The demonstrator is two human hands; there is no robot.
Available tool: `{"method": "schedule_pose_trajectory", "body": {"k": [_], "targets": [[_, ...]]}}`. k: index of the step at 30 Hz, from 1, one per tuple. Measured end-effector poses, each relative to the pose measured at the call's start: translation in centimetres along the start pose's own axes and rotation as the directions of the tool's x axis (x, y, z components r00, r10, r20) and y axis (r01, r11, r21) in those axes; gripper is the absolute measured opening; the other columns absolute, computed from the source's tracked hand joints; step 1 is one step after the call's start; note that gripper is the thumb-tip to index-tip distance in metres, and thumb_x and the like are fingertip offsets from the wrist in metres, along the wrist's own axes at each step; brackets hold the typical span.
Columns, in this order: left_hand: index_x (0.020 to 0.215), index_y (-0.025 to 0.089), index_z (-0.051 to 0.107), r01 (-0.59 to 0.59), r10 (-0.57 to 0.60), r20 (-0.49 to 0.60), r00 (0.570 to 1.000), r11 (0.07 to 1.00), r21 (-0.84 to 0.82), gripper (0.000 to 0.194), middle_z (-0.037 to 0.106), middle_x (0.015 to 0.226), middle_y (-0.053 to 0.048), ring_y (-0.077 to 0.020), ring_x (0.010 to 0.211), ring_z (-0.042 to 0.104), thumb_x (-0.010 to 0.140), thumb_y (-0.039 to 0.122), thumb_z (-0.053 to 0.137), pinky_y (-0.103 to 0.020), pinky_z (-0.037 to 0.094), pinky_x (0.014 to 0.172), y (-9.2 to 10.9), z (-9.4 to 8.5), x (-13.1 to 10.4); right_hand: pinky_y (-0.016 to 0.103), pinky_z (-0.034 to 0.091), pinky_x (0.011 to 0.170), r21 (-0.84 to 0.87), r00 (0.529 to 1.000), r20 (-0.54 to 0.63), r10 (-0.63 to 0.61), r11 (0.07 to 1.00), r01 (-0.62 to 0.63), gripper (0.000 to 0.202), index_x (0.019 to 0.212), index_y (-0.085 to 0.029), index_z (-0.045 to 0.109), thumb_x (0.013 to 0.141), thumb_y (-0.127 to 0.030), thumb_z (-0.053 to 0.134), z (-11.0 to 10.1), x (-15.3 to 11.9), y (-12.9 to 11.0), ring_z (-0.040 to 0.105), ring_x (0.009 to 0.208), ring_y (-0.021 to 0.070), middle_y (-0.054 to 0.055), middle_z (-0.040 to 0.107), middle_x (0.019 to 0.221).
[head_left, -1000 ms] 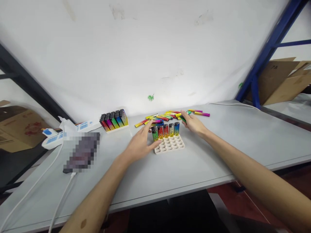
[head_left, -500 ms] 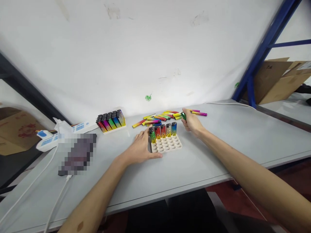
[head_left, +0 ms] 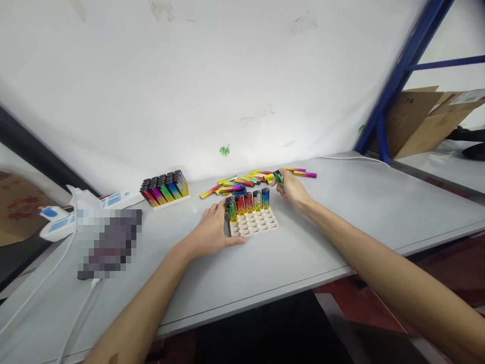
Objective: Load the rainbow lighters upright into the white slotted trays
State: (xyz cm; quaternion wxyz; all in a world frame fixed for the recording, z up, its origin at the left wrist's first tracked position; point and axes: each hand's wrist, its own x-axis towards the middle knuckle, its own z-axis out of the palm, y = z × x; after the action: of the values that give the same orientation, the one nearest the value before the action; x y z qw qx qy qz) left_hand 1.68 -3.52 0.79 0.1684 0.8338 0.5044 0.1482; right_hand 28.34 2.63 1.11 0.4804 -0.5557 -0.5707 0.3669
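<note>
My left hand [head_left: 212,230] lies on the table around the left side of a white plastic tray [head_left: 261,226] with rows of slots, thumb along its front edge and fingertips by its back left corner. Along the tray's back row stand several lighters with black tops: a green lighter [head_left: 232,210] beside my fingertips, red lighters [head_left: 248,203], a silvery one and a blue lighter [head_left: 265,199]. My right hand [head_left: 293,189] is closed on a green lighter [head_left: 278,177], held tilted above the table, behind and right of the tray. Its lower part is hidden by my fingers.
Loose shiny multicoloured lighters [head_left: 242,184] lie in a pile near the wall. A tray full of upright lighters [head_left: 166,189] stands at the back left. Further left are a power strip [head_left: 56,225], a pixelated dark object [head_left: 111,242] and white cables. Cardboard boxes [head_left: 428,121] stand at right.
My right hand has drawn the green lighter slightly away from the pile, turning it so that more of it shows. My left hand keeps its place at the tray. The whole view has shifted slightly.
</note>
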Motion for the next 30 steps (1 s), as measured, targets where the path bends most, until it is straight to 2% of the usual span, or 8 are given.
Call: {"method": "schedule_pose_trajectory", "body": {"k": [4,7,11,15,17,20,24,30], "targets": [[0.157,0.022,0.012,-0.018,0.018,-0.001,1.0,1.0,0.005,0.119,0.029,0.161,-0.018,-0.0425,0.148,0.026,0.068,0.074,0.071,-0.058,0.027,0.119,-0.1,0.1,0.0,0.027,0.036,0.053,-0.043,0.995,-0.054,-0.089,0.995,0.087,0.04,0.072,-0.019,0.055,0.089,-0.055,0.052,-0.5,-0.6,-1.4,0.047,0.055,0.0127,-0.001,0.052,0.064],[0.157,0.021,0.012,-0.007,0.007,0.017,1.0,1.0,0.003,0.12,0.027,0.162,-0.018,-0.0424,0.149,0.023,0.068,0.074,0.071,-0.058,0.025,0.12,0.0,0.0,0.0,0.027,0.033,0.055,-0.079,0.97,-0.115,-0.215,0.975,0.207,0.038,0.067,-0.02,0.051,0.084,-0.051,0.064,-1.2,-1.0,-2.5,0.044,0.058,0.0118,-0.003,0.049,0.061],[0.157,0.018,0.012,0.004,-0.003,0.024,1.0,1.0,-0.002,0.119,0.028,0.161,-0.02,-0.0416,0.148,0.024,0.069,0.069,0.073,-0.058,0.025,0.119,0.3,-0.1,0.0,0.027,0.034,0.055,0.004,0.913,-0.17,-0.37,0.927,0.376,0.036,0.065,-0.02,0.052,0.086,-0.046,0.066,-1.8,-1.6,-3.5,0.043,0.056,0.0105,-0.004,0.047,0.057],[0.156,0.017,0.015,-0.015,0.015,0.004,1.0,1.0,-0.001,0.116,0.032,0.158,-0.02,-0.0402,0.145,0.028,0.069,0.068,0.074,-0.056,0.027,0.118,0.4,0.0,0.0,0.028,0.043,0.051,0.155,0.894,-0.108,-0.435,0.881,0.448,0.031,0.082,-0.02,0.063,0.083,-0.05,0.072,-1.0,-2.8,-4.0,0.05,0.051,0.0101,-0.003,0.057,0.064],[0.156,0.017,0.016,-0.024,0.024,-0.004,1.0,1.0,0.001,0.115,0.034,0.157,-0.019,-0.0402,0.144,0.031,0.07,0.067,0.074,-0.056,0.028,0.117,0.5,0.0,0.0,0.027,0.045,0.048,0.165,0.883,-0.074,-0.463,0.868,0.469,0.035,0.092,-0.02,0.065,0.079,-0.051,0.076,-0.1,-3.4,-3.8,0.054,0.051,0.0104,-0.002,0.062,0.071],[0.154,0.017,0.021,-0.018,0.018,-0.012,1.0,1.0,0.003,0.111,0.039,0.152,-0.019,-0.0405,0.14,0.036,0.07,0.065,0.074,-0.055,0.032,0.115,0.6,0.1,0.0,0.027,0.045,0.046,0.006,0.83,-0.015,-0.558,0.83,0.558,0.036,0.096,-0.02,0.068,0.078,-0.049,0.078,1.4,-4.3,-3.1,0.054,0.049,0.0091,0.001,0.069,0.083],[0.153,0.018,0.022,-0.022,0.022,-0.014,1.0,1.0,0.012,0.109,0.039,0.152,-0.02,-0.0414,0.14,0.035,0.07,0.065,0.074,-0.056,0.033,0.114,0.7,0.2,0.0,0.026,0.048,0.056,-0.272,0.709,0.124,-0.695,0.663,0.698,0.026,0.096,-0.021,0.07,0.081,-0.041,0.078,3.1,-4.9,-1.9,0.057,0.054,0.0107,0.0,0.073,0.08],[0.154,0.021,0.02,-0.02,0.02,0.003,1.0,1.0,0.017,0.11,0.036,0.155,-0.018,-0.0424,0.143,0.032,0.07,0.069,0.072,-0.058,0.032,0.115,0.7,0.2,0.0,0.026,0.049,0.063,-0.36,0.648,0.258,-0.716,0.551,0.753,0.023,0.101,-0.021,0.07,0.085,-0.036,0.075,3.8,-4.9,-1.3,0.068,0.071,0.015,0.002,0.077,0.089]]}}
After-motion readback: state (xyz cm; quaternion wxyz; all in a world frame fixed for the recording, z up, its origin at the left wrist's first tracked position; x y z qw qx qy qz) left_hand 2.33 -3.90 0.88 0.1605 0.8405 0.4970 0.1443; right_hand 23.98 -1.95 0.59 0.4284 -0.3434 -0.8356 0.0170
